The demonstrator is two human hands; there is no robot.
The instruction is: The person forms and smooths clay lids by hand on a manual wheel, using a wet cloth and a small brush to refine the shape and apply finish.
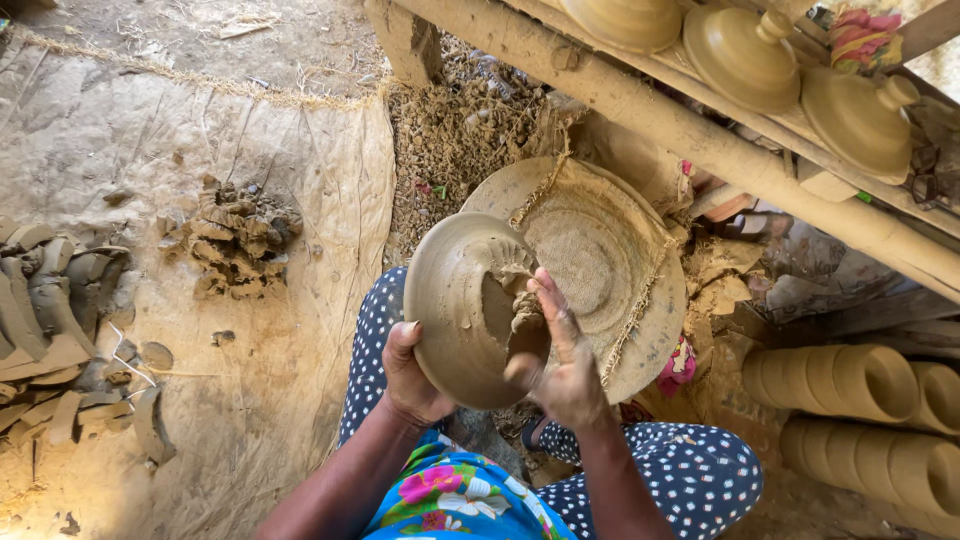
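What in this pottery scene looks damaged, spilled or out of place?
The clay bowl held by the left hand has a ragged hole, with loose wet clay hanging at its edge under the right hand. Clay scraps lie heaped on the sheet.

Pottery workshop: clay lids [745, 50], scraps [240, 238].

Daylight fell bright and even; my right hand [560, 365] was motion-blurred, and the frame edges bowed with wide-angle distortion.
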